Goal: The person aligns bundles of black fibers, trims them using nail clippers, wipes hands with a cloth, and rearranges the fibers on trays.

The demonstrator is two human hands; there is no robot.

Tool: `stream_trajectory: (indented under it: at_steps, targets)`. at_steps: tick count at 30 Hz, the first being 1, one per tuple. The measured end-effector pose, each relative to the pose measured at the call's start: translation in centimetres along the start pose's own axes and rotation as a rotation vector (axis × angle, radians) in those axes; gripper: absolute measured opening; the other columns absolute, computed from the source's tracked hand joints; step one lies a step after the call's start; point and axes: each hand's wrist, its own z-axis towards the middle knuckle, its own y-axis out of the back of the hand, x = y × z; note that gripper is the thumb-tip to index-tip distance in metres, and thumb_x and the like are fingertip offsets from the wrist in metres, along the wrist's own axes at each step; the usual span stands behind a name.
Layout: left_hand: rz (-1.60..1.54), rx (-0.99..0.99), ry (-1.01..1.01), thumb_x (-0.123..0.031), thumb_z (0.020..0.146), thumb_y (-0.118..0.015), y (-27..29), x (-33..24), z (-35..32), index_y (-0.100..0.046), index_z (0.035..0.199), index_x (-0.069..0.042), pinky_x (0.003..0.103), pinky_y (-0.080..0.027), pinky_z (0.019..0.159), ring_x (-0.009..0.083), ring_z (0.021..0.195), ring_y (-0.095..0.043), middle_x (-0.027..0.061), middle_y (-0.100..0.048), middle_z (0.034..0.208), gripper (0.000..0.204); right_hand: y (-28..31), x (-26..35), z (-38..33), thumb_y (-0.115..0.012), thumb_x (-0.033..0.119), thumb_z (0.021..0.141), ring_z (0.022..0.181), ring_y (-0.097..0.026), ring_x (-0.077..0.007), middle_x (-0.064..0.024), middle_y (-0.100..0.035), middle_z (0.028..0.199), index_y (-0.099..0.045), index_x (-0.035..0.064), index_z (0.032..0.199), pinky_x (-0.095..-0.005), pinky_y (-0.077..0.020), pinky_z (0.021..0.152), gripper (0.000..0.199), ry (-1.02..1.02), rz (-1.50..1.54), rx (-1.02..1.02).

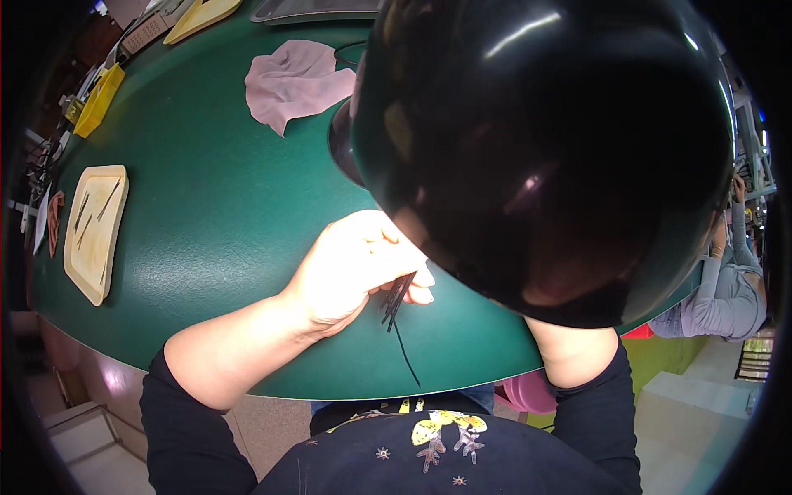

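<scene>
- Left hand (351,268) rests on the green table (214,223), fingers curled and pinched around a small bundle of thin black strips (398,295); one longer strip trails toward the near edge.
- Right hand is hidden behind a large glossy black dome (544,148), so I cannot tell whether it is open or closed; only the forearm shows, near right.
- Pink cloth (297,81) lies crumpled on the far side of the table, just left of the dome.
- Cream tray (97,233) sits at the left edge with a few dark strips in it.
- Another cream tray (200,16) lies at the far left.
</scene>
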Motion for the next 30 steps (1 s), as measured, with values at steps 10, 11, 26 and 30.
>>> stream_trajectory:
  at_steps: [10,11,26,30]
  targets:
    - [-0.216,0.12,0.133,-0.006,0.078,-0.054,0.4,0.6,0.3,-0.054,0.083,0.004,0.026,-0.049,0.056,0.0177,0.059,-0.058,0.0111,-0.057,0.069,0.01,-0.2,-0.4,0.1,-0.045,0.016,0.083,0.083,-0.053,-0.0173,-0.0102,-0.054,0.097,-0.046,0.0013,0.109,-0.03,-0.044,0.07,0.03,-0.008,-0.007,0.009]
    - [-0.215,0.119,0.134,-0.006,0.078,-0.054,0.6,0.7,0.4,-0.054,0.083,0.004,0.026,-0.049,0.056,0.0177,0.059,-0.058,0.0111,-0.057,0.069,0.01,-0.2,-0.4,0.1,-0.045,0.016,0.083,0.083,-0.053,-0.0173,-0.0102,-0.054,0.097,-0.046,0.0013,0.109,-0.03,-0.044,0.07,0.03,-0.008,-0.005,0.009]
    - [-0.393,0.258,0.123,-0.007,0.079,-0.053,1.6,1.3,0.7,-0.055,0.078,0.005,0.028,-0.047,0.058,0.0206,0.061,-0.056,0.0143,-0.056,0.068,0.012,0.0,-0.2,-0.1,-0.044,0.017,0.084,0.081,-0.054,-0.0168,-0.0099,-0.055,0.096,-0.046,0.0014,0.109,-0.0298,-0.0447,0.069,0.029,-0.033,0.0,0.009]
    - [-0.228,0.124,0.096,-0.004,0.077,-0.054,1.0,0.9,0.6,-0.051,0.072,0.006,0.032,-0.049,0.062,0.0255,0.066,-0.06,0.0183,-0.057,0.071,0.011,0.0,0.0,0.1,-0.043,0.017,0.084,0.08,-0.054,-0.0167,-0.0099,-0.055,0.095,-0.046,0.0014,0.109,-0.0297,-0.0449,0.068,0.029,-0.038,0.004,0.016]
